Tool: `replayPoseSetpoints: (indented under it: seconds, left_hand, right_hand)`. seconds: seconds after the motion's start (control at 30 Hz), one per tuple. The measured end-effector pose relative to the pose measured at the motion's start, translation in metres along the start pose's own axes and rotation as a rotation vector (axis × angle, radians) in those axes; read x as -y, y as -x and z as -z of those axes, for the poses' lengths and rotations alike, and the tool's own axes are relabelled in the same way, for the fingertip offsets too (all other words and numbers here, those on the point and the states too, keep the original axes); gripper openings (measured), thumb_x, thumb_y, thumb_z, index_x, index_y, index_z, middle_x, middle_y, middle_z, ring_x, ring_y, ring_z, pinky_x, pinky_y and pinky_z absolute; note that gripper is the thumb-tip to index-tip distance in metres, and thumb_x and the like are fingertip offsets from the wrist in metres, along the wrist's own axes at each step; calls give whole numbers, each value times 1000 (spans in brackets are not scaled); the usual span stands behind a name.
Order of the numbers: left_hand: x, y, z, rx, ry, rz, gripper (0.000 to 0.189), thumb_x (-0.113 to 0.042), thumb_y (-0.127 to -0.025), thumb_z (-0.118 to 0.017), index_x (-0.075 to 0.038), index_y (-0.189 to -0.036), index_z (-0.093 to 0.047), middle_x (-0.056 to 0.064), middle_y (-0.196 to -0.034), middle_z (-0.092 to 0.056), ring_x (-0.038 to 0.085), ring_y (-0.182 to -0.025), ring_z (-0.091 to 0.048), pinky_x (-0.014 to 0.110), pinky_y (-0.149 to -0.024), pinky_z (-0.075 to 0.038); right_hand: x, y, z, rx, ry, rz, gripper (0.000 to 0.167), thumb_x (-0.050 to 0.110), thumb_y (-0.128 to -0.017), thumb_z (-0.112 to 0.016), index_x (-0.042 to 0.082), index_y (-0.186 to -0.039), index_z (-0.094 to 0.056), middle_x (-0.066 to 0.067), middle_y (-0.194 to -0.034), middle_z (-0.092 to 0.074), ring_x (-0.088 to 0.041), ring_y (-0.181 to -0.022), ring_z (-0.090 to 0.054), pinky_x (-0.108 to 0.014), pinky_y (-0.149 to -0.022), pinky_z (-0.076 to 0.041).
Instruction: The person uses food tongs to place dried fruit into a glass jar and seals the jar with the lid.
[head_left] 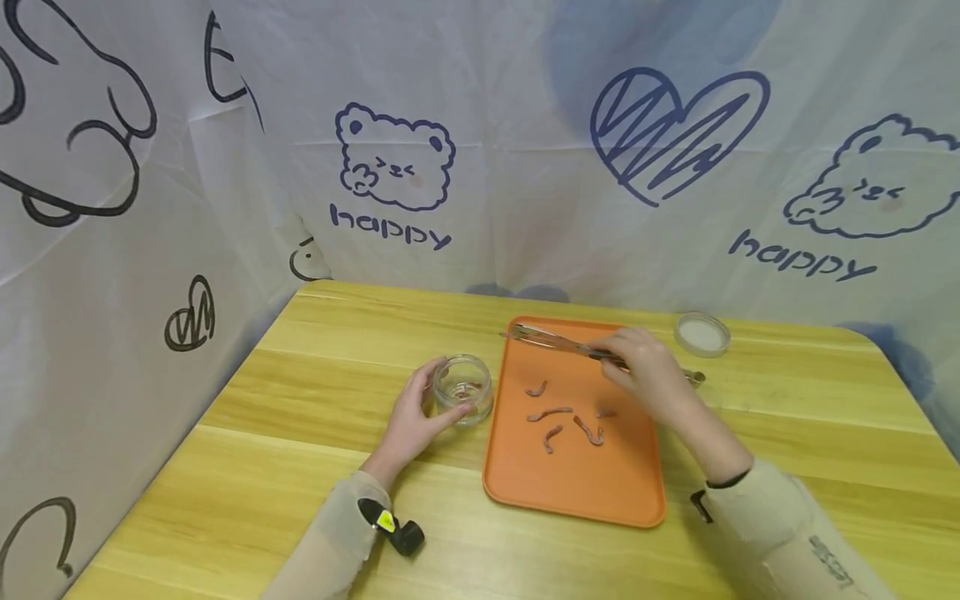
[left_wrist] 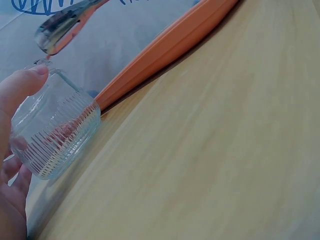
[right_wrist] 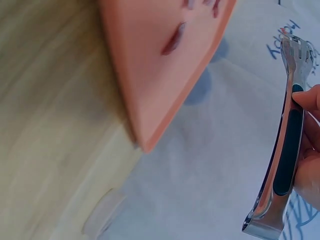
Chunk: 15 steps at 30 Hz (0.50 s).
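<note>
My left hand [head_left: 414,418] grips a small clear glass jar [head_left: 480,406] on the table, just left of an orange tray [head_left: 577,487]. Some reddish pieces show inside the jar through its ribbed wall [left_wrist: 80,117]. Above the far part of the tray, my right hand [head_left: 647,371] holds metal tongs [head_left: 551,340] with dark grip pads, pointing left. A tiny reddish bit shows at the tongs' tips [right_wrist: 286,36]; its kind is too small to tell. Several thin brownish-pink strips, such as a curved one [head_left: 588,432], lie on the tray.
A round clear lid [head_left: 702,334] with a whitish middle lies at the back right of the wooden table [head_left: 300,467]. A pale printed cloth [head_left: 525,233] hangs behind the table and along its left side.
</note>
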<state>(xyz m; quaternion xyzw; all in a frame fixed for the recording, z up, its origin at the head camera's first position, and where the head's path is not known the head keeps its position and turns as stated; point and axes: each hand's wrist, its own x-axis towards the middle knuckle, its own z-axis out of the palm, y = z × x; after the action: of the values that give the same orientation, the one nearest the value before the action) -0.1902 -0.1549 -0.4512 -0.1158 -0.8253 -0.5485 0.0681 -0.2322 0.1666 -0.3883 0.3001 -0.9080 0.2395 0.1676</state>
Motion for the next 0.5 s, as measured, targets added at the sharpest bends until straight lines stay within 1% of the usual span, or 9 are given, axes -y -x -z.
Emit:
replayPoseSetpoints:
  seconds: [0.13, 0.3, 0.5]
  left_hand:
    - [0, 0, 0, -3, -4, 4, 74, -16, -81, -78, 0, -142, -39, 19, -140, -43, 34, -129, -41, 43, -109, -33]
    - [0, -1, 0, -4, 1, -1, 74, -16, -80, -79, 1, -141, -39, 20, -139, -43, 35, -129, -42, 43, -109, -33]
    - [37, -8, -5, -19, 17, -13, 78, -27, -78, -80, -11, -142, -40, 11, -140, -43, 27, -129, -42, 40, -110, -32]
  right_hand:
    - [9, -4, 0, -30, -2, 51, 22, -4, -85, -66, 3, -105, -71, -7, -90, -66, -23, -84, -55, -37, -66, -49]
    - [17, -7, -1, -32, -19, 69, 23, -3, -85, -65, 5, -106, -71, -5, -91, -65, -21, -85, -54, -35, -66, -48]
    - [22, -10, -4, -28, -22, 77, 24, -2, -85, -66, 6, -107, -71, -6, -93, -66, -23, -88, -56, -37, -70, -50]
